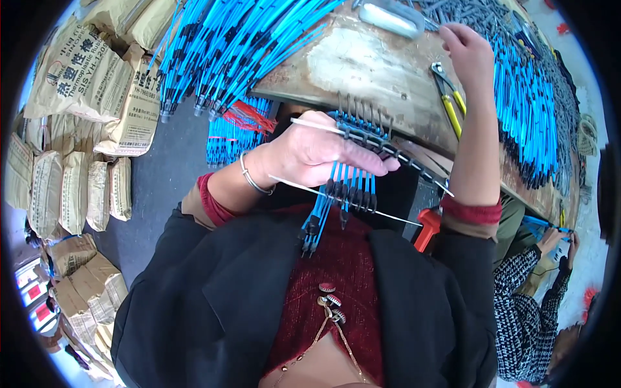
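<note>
Our left hand (pixel 310 152) closes over a row of blue cables (pixel 346 187) strung on thin metal rods (pixel 362 207), at the centre, their black ends hanging toward six o'clock. Our right hand (pixel 467 48) reaches to one o'clock, fingers curled on grey pieces (pixel 466 16) piled on the worn bench (pixel 369 71). Yellow-handled pliers (pixel 449 97) lie just beside that wrist.

- Black jacket (pixel 213 304) over a dark red knitted top (pixel 336 271), open at the front.
- Red cuffs (pixel 210 200) with tan lining at both wrists.
- Thin silver bangle (pixel 251 178) on the left wrist.
- Fine chain necklace (pixel 323 330) and small round buttons (pixel 330 301).
</note>
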The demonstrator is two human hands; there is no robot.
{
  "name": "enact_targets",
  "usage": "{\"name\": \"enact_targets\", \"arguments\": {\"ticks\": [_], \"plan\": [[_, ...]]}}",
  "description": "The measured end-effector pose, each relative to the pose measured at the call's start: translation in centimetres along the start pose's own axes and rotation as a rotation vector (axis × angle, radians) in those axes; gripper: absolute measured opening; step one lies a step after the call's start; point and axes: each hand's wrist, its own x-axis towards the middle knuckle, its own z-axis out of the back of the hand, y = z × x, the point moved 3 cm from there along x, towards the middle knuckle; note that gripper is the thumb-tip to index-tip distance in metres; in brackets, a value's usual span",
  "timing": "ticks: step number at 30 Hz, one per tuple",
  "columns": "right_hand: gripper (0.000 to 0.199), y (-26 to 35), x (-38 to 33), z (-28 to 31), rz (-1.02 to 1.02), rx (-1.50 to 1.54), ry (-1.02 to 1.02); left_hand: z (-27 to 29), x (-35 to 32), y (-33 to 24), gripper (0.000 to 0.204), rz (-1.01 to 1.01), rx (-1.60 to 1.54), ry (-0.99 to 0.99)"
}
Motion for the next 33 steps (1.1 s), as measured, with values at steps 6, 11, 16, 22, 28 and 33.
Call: {"name": "enact_targets", "arguments": {"ticks": [6,11,16,22,28,33], "plan": [[0.02,-2.5,8.3,-7.2,0.089,-0.326,0.504,0.6,-0.2,0.7,0.016,-0.159,0.181,0.137],[0.018,-3.2,8.4,-11.0,0.281,-0.622,0.533,-0.3,-1.5,0.8,0.023,-0.224,0.475,0.3],[0.02,-2.8,7.9,-10.7,0.222,-0.627,0.435,-0.9,-1.1,0.5,0.021,-0.269,0.426,0.244],[0.019,-0.6,4.5,-5.6,0.34,-0.451,0.184,-1.1,-0.3,0.7,0.023,-0.316,0.425,0.237],[0.021,1.4,-7.7,0.1,-0.2,0.162,0.478,-1.0,-0.8,1.2,0.022,-0.268,0.427,0.226],[0.021,1.0,-14.8,2.1,0.164,-0.074,0.469,-1.7,-0.4,0.9,0.022,-0.267,0.435,0.221]]}}
